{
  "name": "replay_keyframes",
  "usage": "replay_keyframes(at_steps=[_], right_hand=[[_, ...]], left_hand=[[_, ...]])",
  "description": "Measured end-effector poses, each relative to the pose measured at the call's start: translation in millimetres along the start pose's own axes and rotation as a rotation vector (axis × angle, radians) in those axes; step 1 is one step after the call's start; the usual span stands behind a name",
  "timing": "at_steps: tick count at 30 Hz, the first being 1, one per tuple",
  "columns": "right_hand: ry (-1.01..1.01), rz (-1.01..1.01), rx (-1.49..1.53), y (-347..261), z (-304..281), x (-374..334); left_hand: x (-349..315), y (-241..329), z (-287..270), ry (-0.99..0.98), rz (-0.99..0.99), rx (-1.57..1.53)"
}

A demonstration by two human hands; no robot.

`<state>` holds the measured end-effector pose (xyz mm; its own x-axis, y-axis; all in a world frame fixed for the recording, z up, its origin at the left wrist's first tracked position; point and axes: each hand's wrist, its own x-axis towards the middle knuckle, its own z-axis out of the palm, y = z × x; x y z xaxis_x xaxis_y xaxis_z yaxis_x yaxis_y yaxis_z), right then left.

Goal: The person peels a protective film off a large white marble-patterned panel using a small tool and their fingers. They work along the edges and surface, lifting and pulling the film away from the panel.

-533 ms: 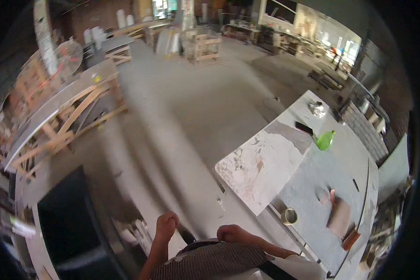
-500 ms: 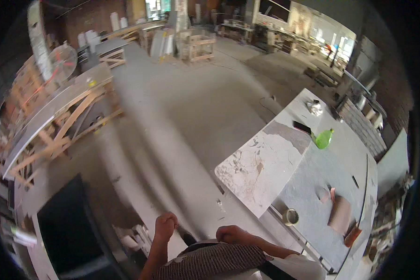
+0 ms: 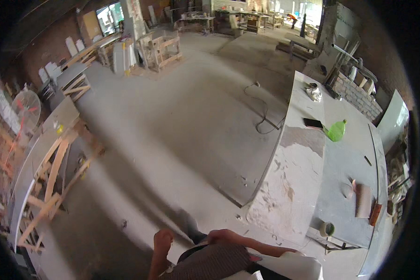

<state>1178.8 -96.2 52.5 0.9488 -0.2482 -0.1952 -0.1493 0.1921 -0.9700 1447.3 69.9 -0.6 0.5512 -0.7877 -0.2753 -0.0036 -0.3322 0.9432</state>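
Low in the view my left hand point(image 3: 164, 240) hangs in front of my body, its fingers curled in, with nothing visible in them. Beside it, near my waist, my right hand point(image 3: 219, 236) is curled in the same loose way, and it too shows nothing held. Neither hand touches the work table point(image 3: 284, 186) on my right. Closest to the right hand on that table is a roll of tape point(image 3: 327, 228). Farther along lie a brownish-pink sheet point(image 3: 363, 200), a reddish-brown block point(image 3: 375, 214), a dark phone-like slab point(image 3: 312, 123) and a green plastic bottle point(image 3: 336, 130).
A dusty concrete floor point(image 3: 172, 116) stretches ahead, with a dark cable point(image 3: 265, 109) lying on it. Along the left runs a wood-framed bench point(image 3: 46, 135), near a standing fan point(image 3: 26, 106). A wooden crate frame point(image 3: 165, 51) stands farther off. A distant person point(image 3: 292, 19) bends over.
My view has turned and moved forward, so the left bench slid further left and the cable came into fuller view. The dark panel at lower left is gone from sight. Both hands stay curled.
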Motion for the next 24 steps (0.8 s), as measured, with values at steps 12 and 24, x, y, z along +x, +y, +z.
replay_keyframes(at_steps=[12, 24], right_hand=[[0.139, 0.043, -0.412, -101.1, -98.4, 211.3], [0.717, 0.072, -0.197, -165.0, -238.7, 292.7]], left_hand=[[209.3, -97.2, -172.7, -0.077, -0.77, 0.652], [567.1, -6.0, -154.9, -0.154, -0.605, 0.626]])
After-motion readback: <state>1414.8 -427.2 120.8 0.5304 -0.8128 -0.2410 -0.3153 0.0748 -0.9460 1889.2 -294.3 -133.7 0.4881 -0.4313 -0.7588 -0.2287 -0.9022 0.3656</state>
